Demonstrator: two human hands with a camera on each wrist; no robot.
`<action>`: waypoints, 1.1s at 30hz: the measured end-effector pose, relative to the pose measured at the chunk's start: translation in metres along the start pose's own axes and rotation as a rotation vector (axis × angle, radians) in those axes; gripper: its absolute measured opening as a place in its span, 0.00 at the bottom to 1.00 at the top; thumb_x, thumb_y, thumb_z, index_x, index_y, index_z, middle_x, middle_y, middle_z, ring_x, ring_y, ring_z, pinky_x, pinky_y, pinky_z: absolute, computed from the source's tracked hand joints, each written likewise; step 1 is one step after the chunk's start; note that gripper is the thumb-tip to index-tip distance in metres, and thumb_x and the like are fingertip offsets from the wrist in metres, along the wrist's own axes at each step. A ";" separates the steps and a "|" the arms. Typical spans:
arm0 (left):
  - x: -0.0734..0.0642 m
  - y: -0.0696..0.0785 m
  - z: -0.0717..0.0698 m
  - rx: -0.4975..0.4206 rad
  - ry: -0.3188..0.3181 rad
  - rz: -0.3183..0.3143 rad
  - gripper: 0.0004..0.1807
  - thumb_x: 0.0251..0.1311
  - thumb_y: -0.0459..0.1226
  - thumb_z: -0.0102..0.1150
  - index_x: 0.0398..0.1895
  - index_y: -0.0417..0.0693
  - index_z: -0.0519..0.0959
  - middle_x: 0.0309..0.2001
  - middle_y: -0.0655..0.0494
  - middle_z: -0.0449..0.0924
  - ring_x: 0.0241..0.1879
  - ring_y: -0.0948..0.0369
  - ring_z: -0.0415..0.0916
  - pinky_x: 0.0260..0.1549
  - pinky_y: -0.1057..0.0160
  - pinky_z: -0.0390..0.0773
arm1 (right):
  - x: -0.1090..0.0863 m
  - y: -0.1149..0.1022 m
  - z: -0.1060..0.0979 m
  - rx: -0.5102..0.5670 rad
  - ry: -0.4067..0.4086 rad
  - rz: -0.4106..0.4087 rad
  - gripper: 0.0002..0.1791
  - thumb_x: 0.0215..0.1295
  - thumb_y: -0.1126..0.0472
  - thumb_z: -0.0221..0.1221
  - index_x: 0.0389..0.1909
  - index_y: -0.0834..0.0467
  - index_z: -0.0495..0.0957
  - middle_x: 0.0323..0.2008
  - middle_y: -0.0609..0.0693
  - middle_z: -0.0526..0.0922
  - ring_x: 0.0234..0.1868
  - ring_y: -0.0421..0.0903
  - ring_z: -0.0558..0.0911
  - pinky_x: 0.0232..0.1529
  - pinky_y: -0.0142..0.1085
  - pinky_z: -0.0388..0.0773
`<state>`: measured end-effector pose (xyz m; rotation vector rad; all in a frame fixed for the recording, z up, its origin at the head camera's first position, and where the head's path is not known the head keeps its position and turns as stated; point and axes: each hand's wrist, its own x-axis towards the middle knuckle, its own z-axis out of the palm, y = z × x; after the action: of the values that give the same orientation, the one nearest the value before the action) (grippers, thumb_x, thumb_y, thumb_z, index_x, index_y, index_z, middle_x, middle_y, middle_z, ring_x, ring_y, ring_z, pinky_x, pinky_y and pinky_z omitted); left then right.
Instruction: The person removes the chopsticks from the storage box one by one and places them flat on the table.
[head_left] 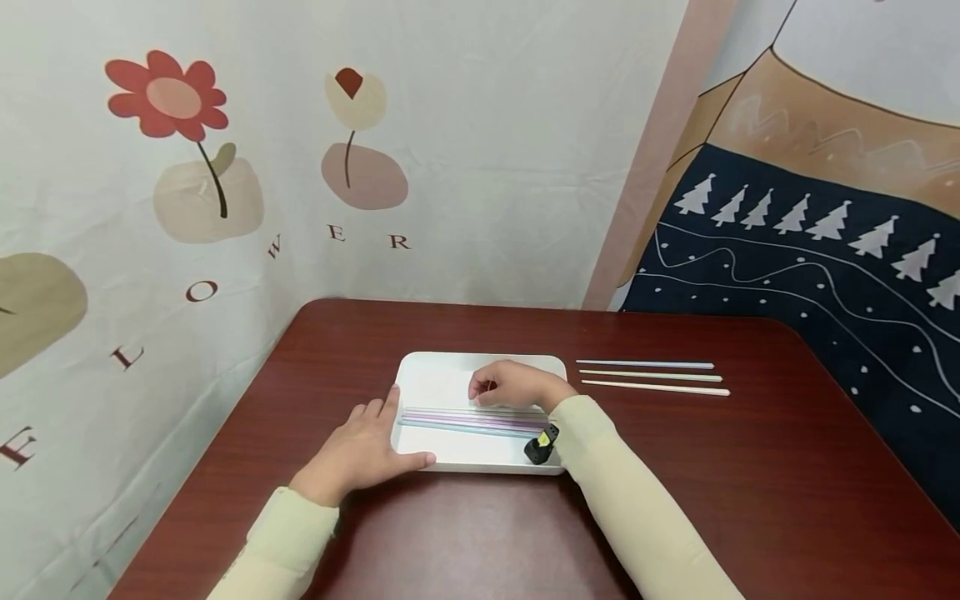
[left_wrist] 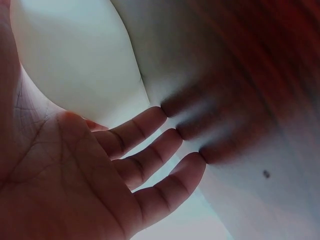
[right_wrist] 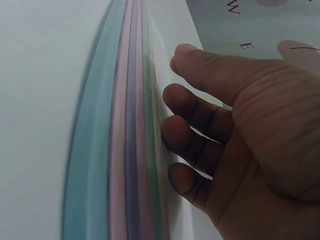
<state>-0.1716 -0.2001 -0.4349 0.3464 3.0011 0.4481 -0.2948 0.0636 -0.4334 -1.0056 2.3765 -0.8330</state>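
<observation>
A white rectangular tray [head_left: 442, 375] lies on the table, with several thin pastel sticks [head_left: 465, 423], tapered like chopsticks, side by side across it. They show teal, pink, purple and green in the right wrist view. My left hand [head_left: 363, 450] rests at the tray's left edge, fingers extended and thumb along the front rim. In the left wrist view, three fingertips [left_wrist: 172, 135] of it touch the table surface. Above the tray, my right hand [head_left: 517, 385] has loosely bent fingers just beyond the row of sticks. Its thumb stands apart from them, with nothing between.
To the right of the tray, a blue stick [head_left: 645, 364], a green stick [head_left: 652, 376] and a cream stick [head_left: 656, 388] lie on the dark red table [head_left: 750, 467]. A printed curtain [head_left: 480, 150] hangs behind the table's far edge. A small black device [head_left: 538, 450] sits at my right wrist.
</observation>
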 end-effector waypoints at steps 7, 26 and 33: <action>0.001 0.000 0.000 0.004 -0.004 -0.001 0.71 0.45 0.77 0.56 0.76 0.30 0.49 0.65 0.33 0.66 0.64 0.34 0.62 0.59 0.42 0.68 | 0.002 0.002 0.003 -0.015 -0.014 0.016 0.04 0.69 0.61 0.62 0.34 0.50 0.82 0.27 0.41 0.77 0.31 0.38 0.73 0.34 0.32 0.72; 0.002 -0.001 0.002 0.008 -0.006 -0.006 0.71 0.45 0.77 0.56 0.77 0.31 0.48 0.65 0.32 0.65 0.65 0.33 0.61 0.60 0.41 0.67 | 0.005 0.002 0.007 -0.107 0.048 0.010 0.08 0.70 0.63 0.58 0.33 0.48 0.81 0.24 0.41 0.74 0.27 0.37 0.72 0.33 0.32 0.71; 0.002 -0.001 0.002 0.013 0.005 0.011 0.71 0.45 0.77 0.55 0.76 0.30 0.49 0.65 0.33 0.66 0.64 0.34 0.63 0.58 0.42 0.68 | 0.008 0.005 0.010 -0.123 0.053 0.012 0.08 0.68 0.61 0.62 0.30 0.44 0.80 0.24 0.41 0.75 0.28 0.37 0.73 0.33 0.32 0.71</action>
<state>-0.1734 -0.1998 -0.4371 0.3632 3.0093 0.4319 -0.2966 0.0573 -0.4450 -1.0274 2.5025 -0.7255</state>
